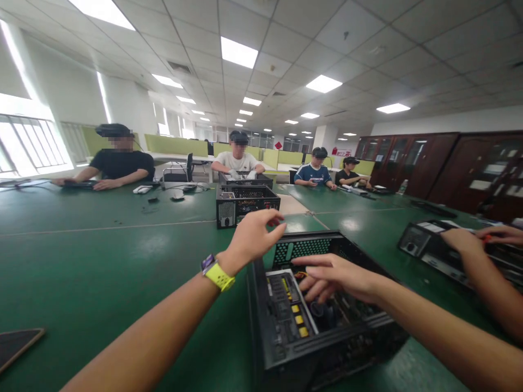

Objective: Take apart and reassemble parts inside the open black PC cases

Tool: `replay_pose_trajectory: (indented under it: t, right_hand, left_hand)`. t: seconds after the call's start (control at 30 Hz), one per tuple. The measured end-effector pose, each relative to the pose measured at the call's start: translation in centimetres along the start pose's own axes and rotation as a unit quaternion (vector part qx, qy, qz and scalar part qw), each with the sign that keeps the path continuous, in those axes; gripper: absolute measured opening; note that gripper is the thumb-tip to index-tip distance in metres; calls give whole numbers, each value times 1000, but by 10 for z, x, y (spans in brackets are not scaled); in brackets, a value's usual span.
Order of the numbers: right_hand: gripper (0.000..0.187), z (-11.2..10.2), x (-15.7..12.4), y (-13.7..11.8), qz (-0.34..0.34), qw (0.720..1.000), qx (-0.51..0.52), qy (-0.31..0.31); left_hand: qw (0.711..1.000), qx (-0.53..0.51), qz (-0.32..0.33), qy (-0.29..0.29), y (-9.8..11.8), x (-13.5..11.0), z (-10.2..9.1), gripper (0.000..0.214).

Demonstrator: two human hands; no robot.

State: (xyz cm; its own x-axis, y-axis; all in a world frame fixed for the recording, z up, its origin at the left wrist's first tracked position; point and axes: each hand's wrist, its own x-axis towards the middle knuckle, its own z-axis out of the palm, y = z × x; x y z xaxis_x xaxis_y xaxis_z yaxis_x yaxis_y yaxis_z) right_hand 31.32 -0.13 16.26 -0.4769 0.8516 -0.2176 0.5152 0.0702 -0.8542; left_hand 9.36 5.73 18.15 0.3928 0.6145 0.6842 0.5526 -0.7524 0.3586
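Observation:
A black computer case lies on the green table in front of me, its upper side uncovered. Inside, at its near left, is a power supply with a yellow-marked label; coloured wires and dark parts show beside it. My left hand, with a yellow-banded watch on the wrist, hovers above the case's far left corner, fingers bent and thumb apart, holding nothing visible. Over the case opening is my right hand, index finger stretched out and the others bent down beside the power supply. Whether those fingertips touch anything is unclear.
Another opened computer case stands beyond mine, with a gloved person behind it. At right, a co-worker's hands work on a further case. More people sit around the table. A dark flat object lies at left.

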Motion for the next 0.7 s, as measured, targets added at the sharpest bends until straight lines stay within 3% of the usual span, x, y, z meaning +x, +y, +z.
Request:
replay_pose_trajectory:
  t: [0.07, 0.13, 0.2, 0.3, 0.37, 0.43, 0.53, 0.7]
  right_hand:
    - [58, -10, 18, 1, -16, 999, -2, 38]
    - [51, -12, 36, 5, -26, 988, -148, 44]
    - [58, -1, 49, 11, -53, 954, -289, -56]
    - [94, 28, 57, 23, -71, 890, -399, -207]
    - [112, 45, 58, 32, -56, 866, -437, -236]
    - [119, 51, 57, 40, -66, 858, -450, -239]
    - [105, 42, 54, 48, -97, 873, -427, -216]
    - [44, 10, 54, 61, -19, 962, -234, -137]
  left_hand:
    - [1000, 10, 18, -4, 10, 25, 13, 20]
    - [999, 44, 16, -16, 13, 33, 30, 22]
    - [995, 91, 5, -38, 11, 30, 47, 24]
    - [987, 141, -9, -75, 3, 17, 60, 24]
    - [987, 146, -24, -56, -3, 10, 56, 24]
    - [991, 128, -38, -13, -9, 4, 42, 23]
    - [995, 73, -55, 32, -20, -10, 8, 22]
    - [989, 30, -119, 78, -50, -60, -47, 23]
